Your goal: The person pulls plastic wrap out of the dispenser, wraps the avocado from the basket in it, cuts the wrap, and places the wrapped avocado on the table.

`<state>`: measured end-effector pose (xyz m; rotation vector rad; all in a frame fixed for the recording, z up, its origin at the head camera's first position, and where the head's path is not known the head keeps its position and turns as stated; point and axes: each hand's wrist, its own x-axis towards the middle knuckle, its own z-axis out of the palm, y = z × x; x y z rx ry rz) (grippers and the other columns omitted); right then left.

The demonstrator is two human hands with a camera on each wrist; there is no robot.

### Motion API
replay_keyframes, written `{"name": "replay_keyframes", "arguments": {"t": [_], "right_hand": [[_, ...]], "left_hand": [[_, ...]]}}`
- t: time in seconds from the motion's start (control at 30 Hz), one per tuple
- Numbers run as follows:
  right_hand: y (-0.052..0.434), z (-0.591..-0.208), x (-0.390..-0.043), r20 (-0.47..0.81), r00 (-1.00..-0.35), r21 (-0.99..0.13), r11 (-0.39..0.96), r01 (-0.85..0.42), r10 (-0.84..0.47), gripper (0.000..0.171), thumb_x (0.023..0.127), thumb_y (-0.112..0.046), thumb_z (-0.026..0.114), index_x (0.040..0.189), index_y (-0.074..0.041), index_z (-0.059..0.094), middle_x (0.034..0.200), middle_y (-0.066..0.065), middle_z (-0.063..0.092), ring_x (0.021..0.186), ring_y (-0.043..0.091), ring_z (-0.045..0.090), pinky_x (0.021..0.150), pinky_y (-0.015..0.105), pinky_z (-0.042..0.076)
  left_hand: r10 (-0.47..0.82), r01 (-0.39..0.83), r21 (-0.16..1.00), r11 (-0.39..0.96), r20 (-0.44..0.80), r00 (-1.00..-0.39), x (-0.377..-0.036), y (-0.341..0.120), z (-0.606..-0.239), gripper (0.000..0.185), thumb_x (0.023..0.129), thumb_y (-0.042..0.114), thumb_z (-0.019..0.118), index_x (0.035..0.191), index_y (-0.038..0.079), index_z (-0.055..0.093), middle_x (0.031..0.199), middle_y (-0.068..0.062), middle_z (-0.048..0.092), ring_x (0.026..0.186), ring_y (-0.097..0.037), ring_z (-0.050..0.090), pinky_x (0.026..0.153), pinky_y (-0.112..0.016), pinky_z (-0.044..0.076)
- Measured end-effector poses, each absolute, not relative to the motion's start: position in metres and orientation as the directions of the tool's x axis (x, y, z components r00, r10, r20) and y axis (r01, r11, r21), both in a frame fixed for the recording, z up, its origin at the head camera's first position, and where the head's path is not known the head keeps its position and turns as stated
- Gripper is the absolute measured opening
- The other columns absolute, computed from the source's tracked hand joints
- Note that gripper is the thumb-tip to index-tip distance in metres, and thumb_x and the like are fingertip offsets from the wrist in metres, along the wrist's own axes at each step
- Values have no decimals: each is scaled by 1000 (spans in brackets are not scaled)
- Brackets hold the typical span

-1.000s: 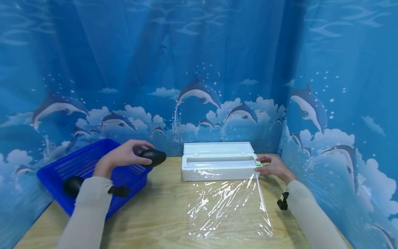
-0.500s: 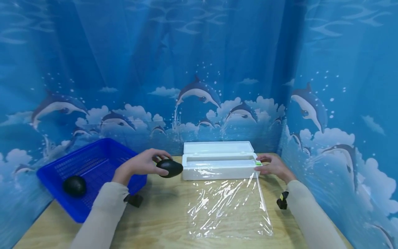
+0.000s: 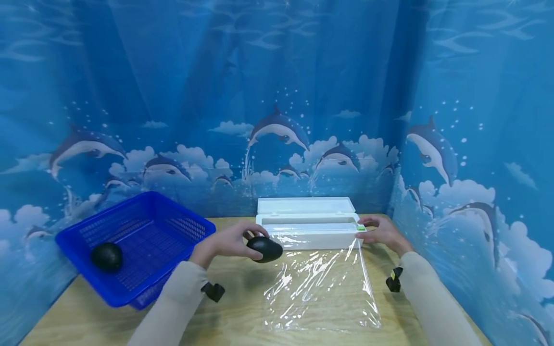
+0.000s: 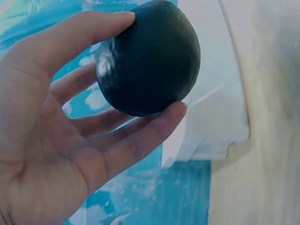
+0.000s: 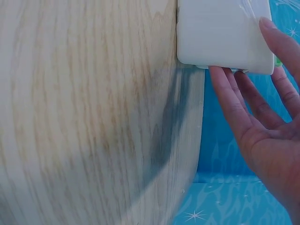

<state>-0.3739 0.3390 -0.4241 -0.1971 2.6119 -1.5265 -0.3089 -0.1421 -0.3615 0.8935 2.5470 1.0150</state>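
While the left hand grasps a dark avocado between thumb and fingers, the fruit hangs just above the counter, at the left edge of the film and just near of the white box. From the left wrist view the thumb lies over the top of the avocado and the fingers curl under it, with the box corner right behind.

At the right end of the box the right hand rests with straight fingers against the box wall, holding nothing; a small green tab sits at that corner beside the fingertips. No writing can be read on the box or the tab.

Clear film runs from the box slot toward the near edge and lies flat on the counter. Its lid stands open on the far side.

Farther left, a blue basket sits on the counter with a second avocado inside, well apart from the hands. A dolphin curtain encloses the far and side walls.
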Motion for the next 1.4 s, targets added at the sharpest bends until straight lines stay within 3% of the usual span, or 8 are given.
{"name": "replay_keyframes", "arguments": {"t": [0.7, 0.97, 1.2, 1.4], "right_hand": [[336, -429, -373, -12, -986, -896, 440, -64, -168, 59, 86, -16, 84, 134, 7, 57, 142, 33, 52, 110, 21, 65, 88, 45, 64], [337, -429, -371, -4, -985, -889, 452, -76, -174, 61, 87, -17, 83, 136, 7, 56, 144, 34, 51, 125, 35, 59, 87, 43, 64], [337, -428, -371, 4, -985, -896, 436, -80, -174, 60, 87, -15, 83, 136, 7, 56, 145, 35, 50, 128, 42, 56, 87, 43, 64], [340, -427, -371, 9, -984, -892, 443, -87, -176, 60, 87, -15, 83, 135, 8, 56, 144, 35, 50, 122, 36, 60, 87, 42, 64]], "left_hand": [[705, 509, 709, 488, 24, -709, -310, -84, -390, 45, 82, 28, 85, 125, 25, 71, 120, -3, 70, 103, -18, 66, 86, -35, 57], [712, 535, 683, 497, 31, -701, -310, -55, -397, 46, 81, 33, 85, 124, 26, 71, 121, -3, 72, 105, -19, 69, 86, -29, 56], [708, 535, 672, 512, 22, -706, -309, -33, -401, 48, 82, 35, 85, 126, 26, 70, 126, -4, 70, 109, -21, 68, 89, -29, 55], [696, 532, 667, 521, 28, -717, -311, -23, -407, 43, 81, 34, 86, 120, 28, 72, 120, -3, 71, 99, -12, 67, 85, -26, 55]]}}
